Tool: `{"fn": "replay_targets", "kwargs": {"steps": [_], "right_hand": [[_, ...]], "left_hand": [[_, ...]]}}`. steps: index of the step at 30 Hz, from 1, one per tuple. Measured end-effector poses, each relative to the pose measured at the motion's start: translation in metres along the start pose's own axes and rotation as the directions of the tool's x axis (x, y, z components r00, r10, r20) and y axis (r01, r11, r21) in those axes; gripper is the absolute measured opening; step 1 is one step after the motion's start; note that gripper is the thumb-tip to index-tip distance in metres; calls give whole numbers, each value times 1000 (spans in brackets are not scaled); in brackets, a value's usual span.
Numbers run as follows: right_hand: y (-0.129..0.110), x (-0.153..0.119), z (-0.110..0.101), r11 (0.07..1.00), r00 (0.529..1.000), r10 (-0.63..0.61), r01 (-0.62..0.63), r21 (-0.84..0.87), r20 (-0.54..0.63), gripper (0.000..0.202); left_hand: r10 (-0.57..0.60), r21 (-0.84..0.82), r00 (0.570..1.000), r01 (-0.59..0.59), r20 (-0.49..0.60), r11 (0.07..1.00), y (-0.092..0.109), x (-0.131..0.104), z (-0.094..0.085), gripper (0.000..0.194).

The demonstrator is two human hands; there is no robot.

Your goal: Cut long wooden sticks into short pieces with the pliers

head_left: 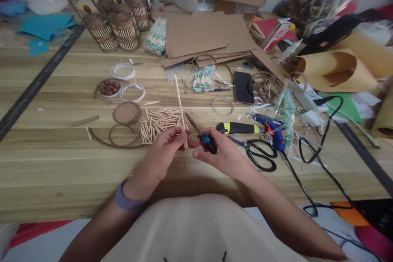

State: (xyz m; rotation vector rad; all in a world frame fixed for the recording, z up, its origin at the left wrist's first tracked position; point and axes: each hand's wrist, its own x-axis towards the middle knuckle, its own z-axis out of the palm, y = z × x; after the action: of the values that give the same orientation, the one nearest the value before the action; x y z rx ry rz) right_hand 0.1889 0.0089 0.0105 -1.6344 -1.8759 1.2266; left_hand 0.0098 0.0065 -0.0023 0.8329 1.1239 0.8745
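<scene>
One stick (179, 100) pinched in my left hand (167, 144), right hand (222, 151) gripping a pointed tool (204, 137) (tip nearby): probably trimming, next needing alignment.

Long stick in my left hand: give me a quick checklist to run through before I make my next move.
1. Long stick held: ok, pinched in the left hand, top end pointing away from you.
2. Pointed tool held by its handle: ok, in the right hand, tip aimed away from your body.
3. Tool tip off the stick: cannot tell; they are close together in this view.
4. Short sticks gathered: not ok, loosely heaped, with a few lying apart.
5. Glue gun put down: ok, lying right of your hands.
6. Glue gun cool: cannot tell.
</scene>
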Motion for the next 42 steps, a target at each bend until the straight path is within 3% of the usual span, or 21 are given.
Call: {"fn": "replay_targets", "kwargs": {"steps": [3,7,11,18,25,36,42], "right_hand": [[5,-8,-19,998,986,28,-38,58,166,23],[11,-15,-34,990,958,56,-91,112,282,22],[6,-17,-38,975,909,71,-151,166,411,19],[-4,-12,-37,950,851,124,-251,188,510,22],[-7,-8,-35,923,812,175,-331,194,557,26],[-11,-7,-34,956,839,76,-215,200,538,14],[-6,-4,-33,990,853,45,-109,92,520,13]], "left_hand": [[-68,63,997,66,27,996,4,-2,-5,27],[-115,113,990,106,79,988,5,-5,-7,23],[-122,126,987,109,105,986,6,-7,-3,20],[-113,211,962,61,247,976,4,-11,-3,22],[-152,237,942,81,299,968,1,-14,-6,25],[-224,228,917,153,330,962,1,-15,-5,30],[-215,190,915,157,340,969,1,-14,-4,25]]}}
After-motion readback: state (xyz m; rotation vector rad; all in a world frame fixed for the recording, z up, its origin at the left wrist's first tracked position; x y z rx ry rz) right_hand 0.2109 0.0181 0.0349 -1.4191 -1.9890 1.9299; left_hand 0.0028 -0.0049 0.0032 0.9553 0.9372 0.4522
